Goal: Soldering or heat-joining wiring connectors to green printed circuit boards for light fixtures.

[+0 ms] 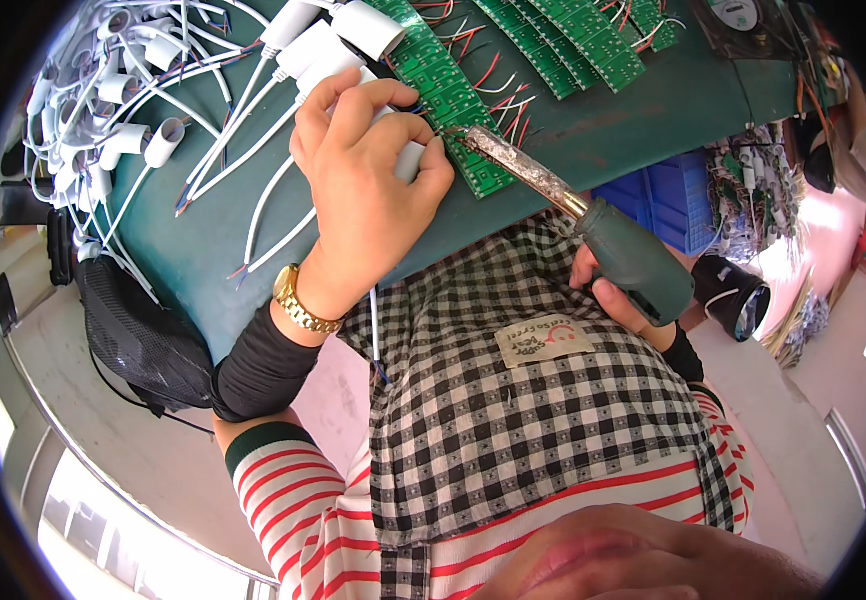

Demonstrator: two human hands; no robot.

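Note:
My left hand (368, 160) is closed over a white plastic housing (410, 162) with curled fingers and thumb, beside a long green circuit board (433, 85). Much of that housing is hidden under the fingers. A soldering iron (638, 260) with a dark green handle is in my right hand (613, 300), which the handle partly covers. Its silvery, stained shaft points up and left, and the tip is at the board near my left fingertips. Whether it touches a wire there is too small to tell. More white housings (368, 30) lie just beyond my left hand.
Tangled white cables with cylindrical ends (118, 110) heap at the left of the green table (213, 270). Further green boards (563, 45) with red and white wires lie at the back. A black mesh bag (138, 335) is left; a blue crate (663, 200) stands right, below table height.

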